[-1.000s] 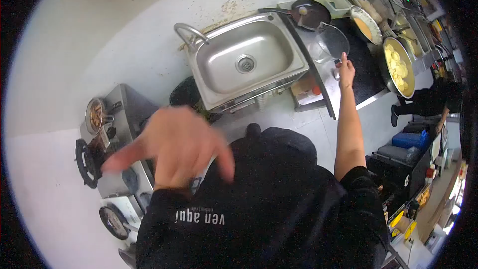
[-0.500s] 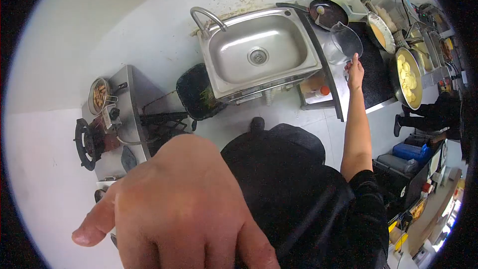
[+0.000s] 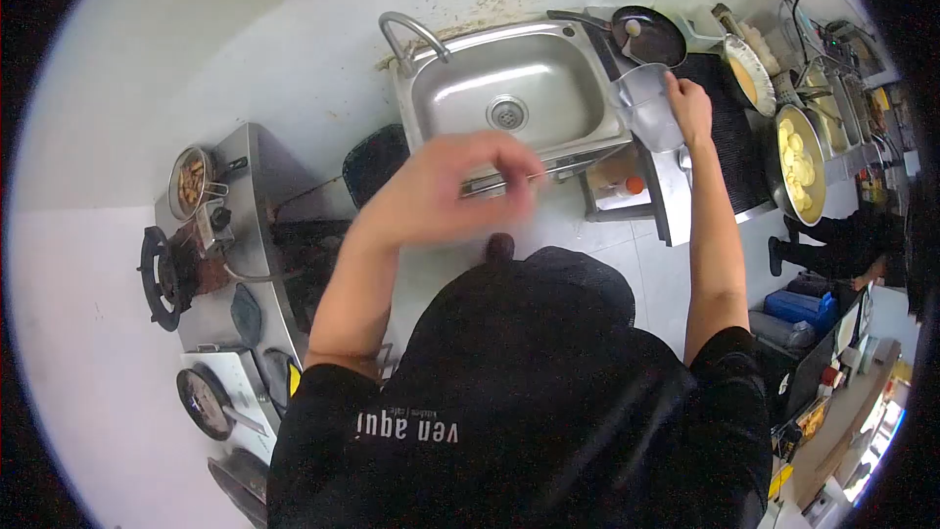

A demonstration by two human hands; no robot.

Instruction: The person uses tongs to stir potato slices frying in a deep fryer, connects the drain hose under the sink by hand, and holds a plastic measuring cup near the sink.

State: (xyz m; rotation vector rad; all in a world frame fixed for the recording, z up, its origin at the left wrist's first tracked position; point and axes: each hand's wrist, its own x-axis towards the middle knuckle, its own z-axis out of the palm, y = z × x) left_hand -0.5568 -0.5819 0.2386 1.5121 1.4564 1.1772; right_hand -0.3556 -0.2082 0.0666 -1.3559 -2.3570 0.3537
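Note:
My right hand point(image 3: 691, 110) is closed around the handle of a clear plastic jug point(image 3: 650, 116). The jug hangs tilted at the right rim of the steel sink point(image 3: 509, 114), over the edge of the counter. What is in it, if anything, I cannot make out. My left hand point(image 3: 458, 186), blurred by motion, hovers in front of the sink's near edge. Its fingers and thumb curve apart with a gap between them, and nothing shows in it. A curved tap point(image 3: 416, 37) stands at the sink's back left corner.
Right of the sink are a black frying pan point(image 3: 654, 36), a ridged black mat point(image 3: 727, 152) and a large pan of yellow slices point(image 3: 801, 165). Left stands a stove with a pan of food point(image 3: 190, 182). Another person's dark-clothed legs point(image 3: 818, 243) appear far right.
My left hand has moved from close below the camera out to the sink's front edge. The jug in my right hand has tipped and shifted slightly left, toward the sink.

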